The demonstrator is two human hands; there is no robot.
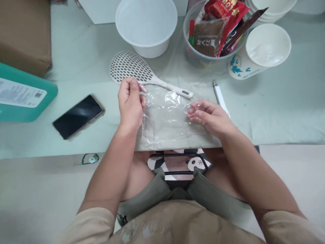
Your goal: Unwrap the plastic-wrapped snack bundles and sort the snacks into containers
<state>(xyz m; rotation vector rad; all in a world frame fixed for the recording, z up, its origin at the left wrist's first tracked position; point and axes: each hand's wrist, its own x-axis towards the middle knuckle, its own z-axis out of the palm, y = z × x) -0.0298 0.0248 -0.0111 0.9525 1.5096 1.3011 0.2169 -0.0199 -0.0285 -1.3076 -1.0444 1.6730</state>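
A clear plastic bag (pixel 167 118) is spread between my two hands above the table's front edge. My left hand (pixel 131 101) pinches its left side, thumb and fingers closed on the film. On the right, my right hand (pixel 209 117) has its fingers together at the bag's right side, closed on the film. A white slotted skimmer (pixel 132 67) lies just behind, its handle reaching right, partly behind the clear film. Beside my right hand lies a slim white tool with a metal tip (pixel 219 95).
At the left are a black phone (pixel 78 117), a green container (pixel 25 93) and a cardboard box (pixel 25 37). Along the back stand a white bowl (pixel 146 25), a clear tub (pixel 189 44) of snack packets and a paper cup (pixel 246 66).
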